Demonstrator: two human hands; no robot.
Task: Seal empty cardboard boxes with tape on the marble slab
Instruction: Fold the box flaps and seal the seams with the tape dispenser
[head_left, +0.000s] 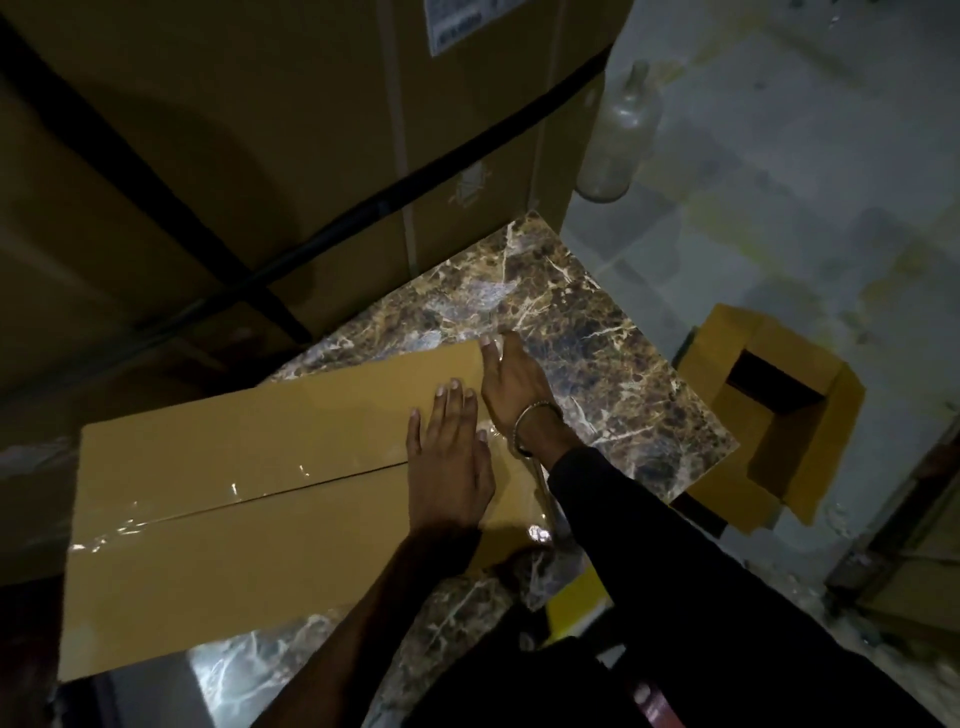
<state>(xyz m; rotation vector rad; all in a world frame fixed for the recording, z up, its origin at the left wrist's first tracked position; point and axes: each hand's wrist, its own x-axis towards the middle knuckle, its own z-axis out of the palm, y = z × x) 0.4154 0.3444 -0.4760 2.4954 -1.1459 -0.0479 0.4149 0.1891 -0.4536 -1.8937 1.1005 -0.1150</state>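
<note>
I see the cardboard box (234, 499) lying flat on the marble slab (587, 332), clear tape (171, 519) glinting along its centre seam. My left hand (449, 457) presses flat on the box top near its right end, fingers straight. Just beside it my right hand (511, 382), fingers extended, touches the box's far right corner. Further right, an open box (779, 410) sits on the floor

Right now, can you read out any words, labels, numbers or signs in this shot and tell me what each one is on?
White label on the big strapped carton: printed lines, too blurred to read.
Faint marks low on that carton: too dim to read.
Taped cardboard box, open box on the floor, glass bottle: no text visible.
</note>
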